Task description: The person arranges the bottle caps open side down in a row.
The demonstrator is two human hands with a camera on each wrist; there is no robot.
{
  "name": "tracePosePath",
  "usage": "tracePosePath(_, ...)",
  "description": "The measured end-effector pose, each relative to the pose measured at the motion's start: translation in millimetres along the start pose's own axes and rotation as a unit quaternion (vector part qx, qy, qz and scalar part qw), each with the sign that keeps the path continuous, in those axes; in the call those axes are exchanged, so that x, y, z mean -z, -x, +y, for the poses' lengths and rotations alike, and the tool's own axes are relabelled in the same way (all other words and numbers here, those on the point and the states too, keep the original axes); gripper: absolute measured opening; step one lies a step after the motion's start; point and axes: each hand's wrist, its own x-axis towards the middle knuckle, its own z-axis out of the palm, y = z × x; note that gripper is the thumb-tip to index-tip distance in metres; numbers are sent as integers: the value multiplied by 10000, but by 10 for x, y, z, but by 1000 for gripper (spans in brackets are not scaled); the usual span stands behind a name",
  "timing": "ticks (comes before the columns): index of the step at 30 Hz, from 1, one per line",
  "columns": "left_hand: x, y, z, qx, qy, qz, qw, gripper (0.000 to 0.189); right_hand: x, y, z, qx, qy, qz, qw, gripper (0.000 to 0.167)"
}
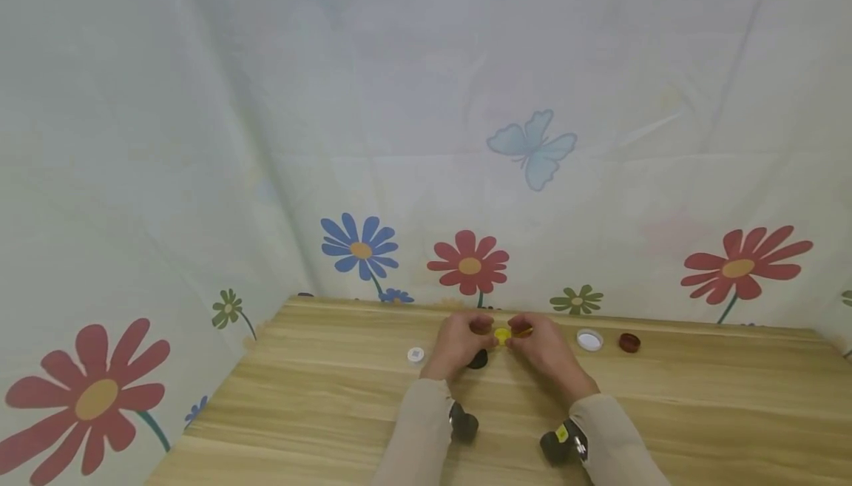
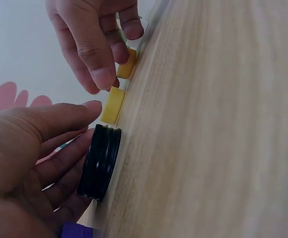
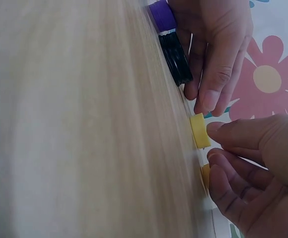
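A row of caps lies on the wooden table between both hands. My left hand has its fingers extended beside a black ridged lid, its thumb close to a yellow cap. My right hand comes in from the other side, its thumb tip at the edge of that yellow cap. Whether either thumb presses on it I cannot tell. By the right hand's other fingers is a darker yellow cap, partly covered in the right wrist view. A purple cap sits past the black lid, near the left hand.
On the head view's right are a white lid and a dark red cap. A small white cap lies left of the left hand. Behind the table hangs a flower-printed curtain.
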Motion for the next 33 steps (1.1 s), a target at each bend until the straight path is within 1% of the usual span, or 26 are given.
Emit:
tracePosePath(8, -7, -16, -1, 67, -12, -34, 10000, 25, -18, -25, 1, 121, 55, 26, 9999, 22)
tracePosePath(10, -7, -15, 1, 46, -21, -48, 10000, 24, -26, -36, -3, 167, 104, 21, 9998, 22)
tracePosePath(17, -12, -19, 6, 159, 57, -131, 9998, 24, -46, -59, -15, 167, 362, -13, 9992, 23)
tracePosePath(24, -2, -31, -1, -34, 62, -133, 9999, 24, -44, -72, -25, 358, 493, -12, 9981, 23)
tracePosePath(29, 9, -39, -8, -42, 167, -211, 9996, 25, -20, -68, -31, 386, 390, -58, 9985, 24)
tracePosePath(33, 44, -32, 5, -161, 267, -203, 9993, 25, 23, -68, -56, 403, 289, -36, 9988, 24)
